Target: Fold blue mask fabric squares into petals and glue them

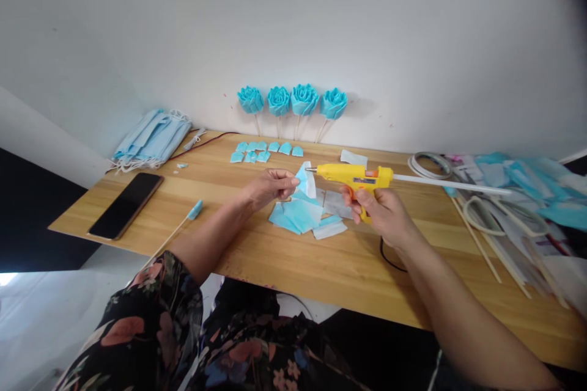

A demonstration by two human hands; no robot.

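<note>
Blue petal meets yellow glue gun

Blue fabric, a small cut petal piece [305,182], is pinched in the left hand [270,188], whose grip is closed on its edge, above the wooden tabletop [284,269]. The right hand [383,215] has its grip clamped around the handle of a yellow glue gun [355,178], nozzle touching the petal piece. Just below lie more cut fabric pieces [305,215]. Near the wall sit a row of small petals [266,151] and four blue fabric roses [291,101] on sticks. Far left lie a phone [126,204], a stack of face masks [151,137] and a stick with a blue tip [181,226].
</note>
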